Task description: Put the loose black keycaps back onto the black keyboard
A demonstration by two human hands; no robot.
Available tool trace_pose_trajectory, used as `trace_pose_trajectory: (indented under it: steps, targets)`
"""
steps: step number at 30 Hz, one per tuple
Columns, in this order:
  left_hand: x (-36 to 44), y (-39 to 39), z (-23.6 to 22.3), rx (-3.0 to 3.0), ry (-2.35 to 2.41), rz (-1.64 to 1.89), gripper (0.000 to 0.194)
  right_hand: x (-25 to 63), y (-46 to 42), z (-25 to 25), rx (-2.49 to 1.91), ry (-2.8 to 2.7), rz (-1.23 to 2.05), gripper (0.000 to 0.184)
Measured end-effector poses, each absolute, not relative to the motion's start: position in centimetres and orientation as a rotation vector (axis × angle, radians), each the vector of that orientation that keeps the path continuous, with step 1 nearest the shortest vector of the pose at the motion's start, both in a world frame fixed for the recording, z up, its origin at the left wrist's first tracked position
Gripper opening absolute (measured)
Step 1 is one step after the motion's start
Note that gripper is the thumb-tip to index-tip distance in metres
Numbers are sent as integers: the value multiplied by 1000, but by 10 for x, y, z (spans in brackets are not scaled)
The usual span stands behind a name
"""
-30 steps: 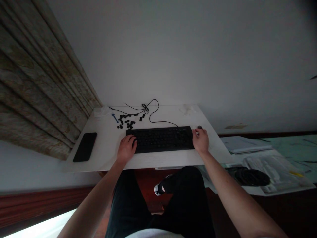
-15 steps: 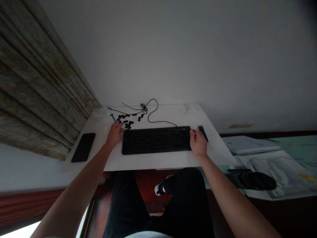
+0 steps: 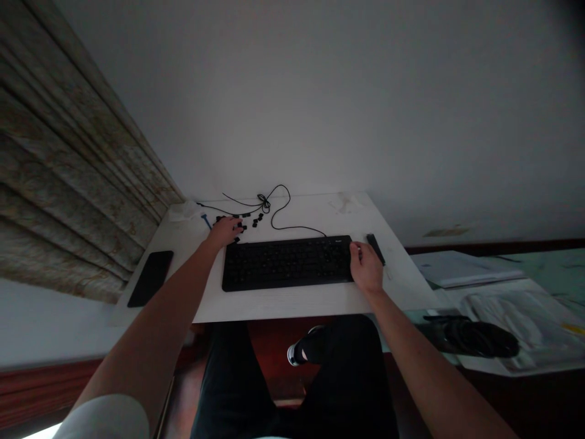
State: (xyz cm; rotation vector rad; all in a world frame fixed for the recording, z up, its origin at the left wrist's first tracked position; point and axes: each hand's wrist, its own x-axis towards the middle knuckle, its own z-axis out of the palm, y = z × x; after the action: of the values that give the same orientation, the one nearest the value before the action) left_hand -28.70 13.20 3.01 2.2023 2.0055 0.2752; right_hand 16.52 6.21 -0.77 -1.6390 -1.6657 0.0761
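A black keyboard (image 3: 287, 263) lies flat on a white table (image 3: 283, 306), its cable running off the back edge. My right hand (image 3: 367, 266) grips the keyboard's right end, thumb toward the top. Over a scatter of loose black keycaps (image 3: 258, 219) behind the keyboard's left corner reaches my left hand (image 3: 225, 231). Its fingers are stretched out and apart among the keycaps, hiding several of them. A small blue tool (image 3: 206, 221) lies just left of that hand.
The coiled black cable (image 3: 264, 202) rests near the wall. At the left stands a dark phone-like slab (image 3: 151, 278), partly behind my forearm. A narrow black object (image 3: 375, 249) lies right of my right hand. Papers (image 3: 461, 268) and a black item (image 3: 479, 336) are on a lower surface at right.
My left hand has moved right and slightly away from me, further over the keycaps. The right hand stays on the keyboard's end. The whole view has shifted slightly.
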Motion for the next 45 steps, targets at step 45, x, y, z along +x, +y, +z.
trace_pose_trajectory:
  steps: [45]
  targets:
    - [-83, 10, 36, 662, 898, 1258, 23, 158, 44, 5, -1434, -1889, -90, 30]
